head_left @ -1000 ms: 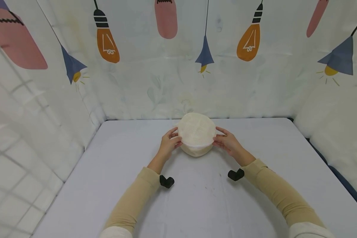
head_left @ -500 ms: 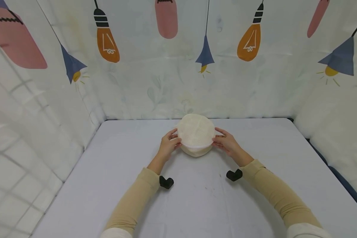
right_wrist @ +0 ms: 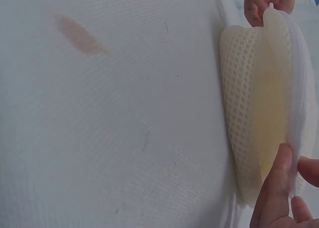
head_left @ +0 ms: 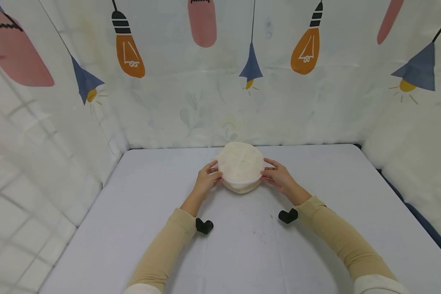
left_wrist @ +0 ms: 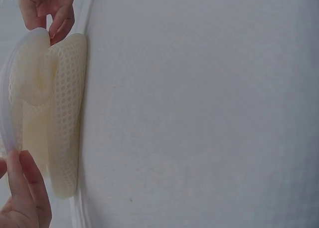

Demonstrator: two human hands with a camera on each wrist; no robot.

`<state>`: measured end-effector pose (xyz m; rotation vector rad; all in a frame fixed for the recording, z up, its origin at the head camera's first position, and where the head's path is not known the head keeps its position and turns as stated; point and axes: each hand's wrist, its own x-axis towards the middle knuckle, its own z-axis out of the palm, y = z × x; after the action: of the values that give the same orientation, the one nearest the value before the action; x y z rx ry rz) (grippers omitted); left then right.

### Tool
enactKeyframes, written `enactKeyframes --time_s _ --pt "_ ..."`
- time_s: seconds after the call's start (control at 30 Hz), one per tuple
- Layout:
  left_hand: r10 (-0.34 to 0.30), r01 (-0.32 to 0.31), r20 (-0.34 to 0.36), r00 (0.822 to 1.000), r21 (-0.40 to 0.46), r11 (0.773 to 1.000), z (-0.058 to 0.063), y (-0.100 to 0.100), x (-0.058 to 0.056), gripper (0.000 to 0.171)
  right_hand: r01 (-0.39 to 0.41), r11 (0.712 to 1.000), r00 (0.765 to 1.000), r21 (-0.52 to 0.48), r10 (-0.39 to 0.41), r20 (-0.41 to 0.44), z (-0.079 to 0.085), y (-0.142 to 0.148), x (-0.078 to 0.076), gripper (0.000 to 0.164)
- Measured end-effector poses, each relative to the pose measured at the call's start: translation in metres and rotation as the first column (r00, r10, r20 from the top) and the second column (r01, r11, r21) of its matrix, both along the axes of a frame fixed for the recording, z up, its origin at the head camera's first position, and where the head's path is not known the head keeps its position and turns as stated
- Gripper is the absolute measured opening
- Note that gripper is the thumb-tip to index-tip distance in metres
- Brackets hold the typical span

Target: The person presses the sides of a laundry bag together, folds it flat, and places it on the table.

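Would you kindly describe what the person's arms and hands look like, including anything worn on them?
The left hand and right hand are gloveless. The sleeves are tan, with white fabric higher up, and a black, heart-like piece shows by each wrist.

Free tabletop [head_left: 246, 253] between sleeves [head_left: 162, 249] (pouch [head_left: 240, 163] beyond)

The left wrist view crops the mesh bag [left_wrist: 67, 118] and left hand [left_wrist: 26, 197], the right wrist view the right hand [right_wrist: 277, 202]; the head view crops both sleeves [head_left: 376, 283].
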<state>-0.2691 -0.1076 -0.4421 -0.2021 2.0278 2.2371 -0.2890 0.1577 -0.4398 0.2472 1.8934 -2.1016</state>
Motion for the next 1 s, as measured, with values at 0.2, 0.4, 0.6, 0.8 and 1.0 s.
enactKeyframes --time_s 0.2,0.4,0.6,0.8,1.0 --pt "0.0 0.0 0.001 1.0 -0.005 1.0 -0.0023 0.0002 -0.0002 0.061 -0.006 1.0 1.0 0.019 0.006 -0.001 -0.0008 0.0006 -0.0003 0.07" --pt "0.005 -0.005 -0.001 1.0 -0.016 1.0 -0.0042 0.0003 -0.0006 0.061 -0.011 0.999 1.0 0.04 0.011 -0.002 -0.0016 0.0002 -0.0016 0.071" --pt "0.007 -0.007 0.017 1.0 -0.024 1.0 -0.005 -0.0006 -0.0009 0.06 -0.011 0.999 1.0 0.044 0.011 0.001 -0.0046 -0.0011 -0.0045 0.071" --pt "0.003 -0.002 0.03 1.0 -0.029 1.0 -0.0055 -0.001 -0.0035 0.062 -0.017 0.998 1.0 0.054 0.017 -0.002 -0.0064 -0.0016 -0.0067 0.071" --pt "-0.005 0.007 0.05 0.999 -0.048 0.999 -0.0045 -0.0006 -0.0032 0.061 -0.026 0.997 1.0 0.068 0.026 -0.002 -0.0028 -0.0013 -0.0057 0.071"
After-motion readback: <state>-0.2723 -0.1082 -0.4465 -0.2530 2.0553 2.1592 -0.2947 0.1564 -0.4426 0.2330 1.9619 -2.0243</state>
